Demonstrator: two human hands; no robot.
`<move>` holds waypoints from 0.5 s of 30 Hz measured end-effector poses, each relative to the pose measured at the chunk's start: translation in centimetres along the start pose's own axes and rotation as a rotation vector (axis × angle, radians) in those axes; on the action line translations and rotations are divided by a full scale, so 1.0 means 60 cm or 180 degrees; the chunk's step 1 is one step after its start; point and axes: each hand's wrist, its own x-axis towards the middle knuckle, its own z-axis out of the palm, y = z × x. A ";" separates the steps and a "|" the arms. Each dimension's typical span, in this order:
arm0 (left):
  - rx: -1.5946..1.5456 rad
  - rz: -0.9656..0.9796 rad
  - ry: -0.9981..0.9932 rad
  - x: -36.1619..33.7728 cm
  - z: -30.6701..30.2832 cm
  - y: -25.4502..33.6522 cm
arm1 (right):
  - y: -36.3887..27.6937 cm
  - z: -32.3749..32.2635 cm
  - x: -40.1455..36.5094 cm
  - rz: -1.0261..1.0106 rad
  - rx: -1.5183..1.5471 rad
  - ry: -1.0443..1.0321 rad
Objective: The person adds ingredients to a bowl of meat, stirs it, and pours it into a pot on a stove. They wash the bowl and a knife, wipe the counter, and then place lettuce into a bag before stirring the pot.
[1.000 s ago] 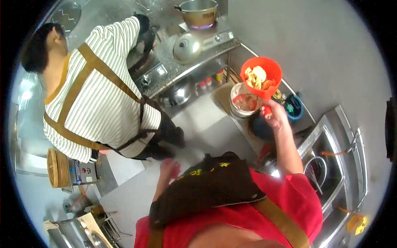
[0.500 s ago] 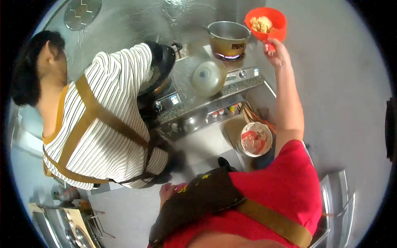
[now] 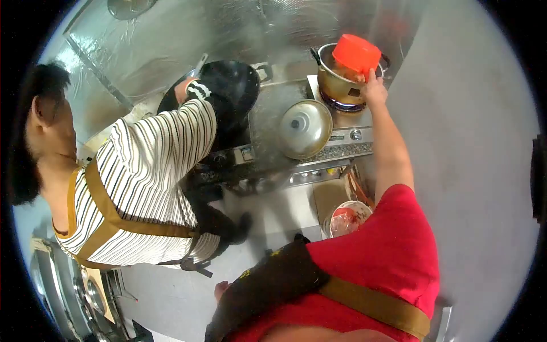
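Note:
My right hand (image 3: 373, 91) is closed round the handle of a red plastic dipper (image 3: 357, 53). It is tipped over above a two-handled metal pot (image 3: 341, 86), its outer bottom turned up toward me, so the inside is hidden. Under the pot a gas flame burns. Down by my dark apron (image 3: 273, 282) hangs my left hand (image 3: 222, 289), only partly showing past the cloth, its fingers mostly hidden.
A round metal lid (image 3: 306, 130) lies on the stove left of the pot. A co-worker in a striped shirt (image 3: 154, 165) reaches into a black wok (image 3: 231, 94) at my left. Below the counter stands a bucket (image 3: 348, 219) with reddish contents.
The red dipper, upright with pale yellowish lumps in it before, has moved over the pot and turned over. The co-worker's hand now shows at the wok.

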 end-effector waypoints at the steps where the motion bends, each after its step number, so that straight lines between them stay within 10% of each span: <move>1: 0.0032 -0.0009 0.0002 -0.003 0.000 -0.006 | 0.005 0.004 -0.002 -0.0060 0.0019 0.0068; 15: 0.0170 0.0551 -0.0164 0.006 -0.007 0.125 | 0.057 0.033 -0.032 -0.0526 0.0355 0.0373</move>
